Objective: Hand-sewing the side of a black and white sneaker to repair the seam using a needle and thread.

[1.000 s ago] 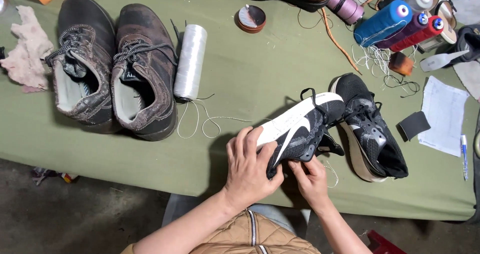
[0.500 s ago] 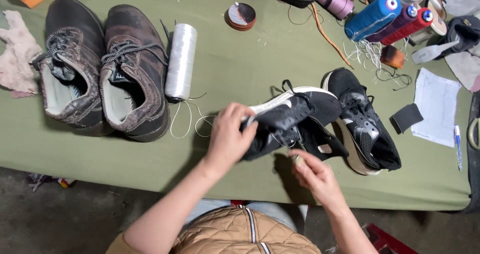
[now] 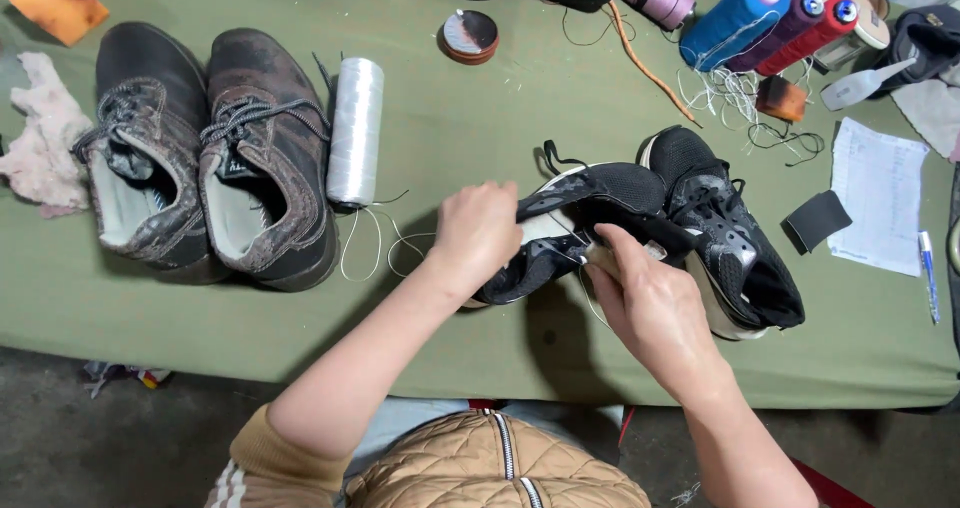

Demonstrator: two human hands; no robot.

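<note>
- Fingers [image 3: 480, 218] of my left hand [image 3: 478, 236] now curl down over the heel end of the black sneaker [image 3: 570, 230], clamped on it; a second ago that hand lay flat across its white side.
- Turned since then, the shoe shows its dark upper, so the seam I work on faces me.
- Right hand [image 3: 650, 303] fingers are pinched together on something small at the shoe's side, just beyond my knuckles; I cannot tell whether it is a needle.
- Thin white thread [image 3: 585, 293] hangs below the shoe, between my hands.
- Its partner, the second black sneaker [image 3: 735, 238], lies touching it, past my right fingertips.
- Left of my fingers, well apart, stand a white thread spool [image 3: 355, 130] and two brown shoes [image 3: 200, 153].
</note>
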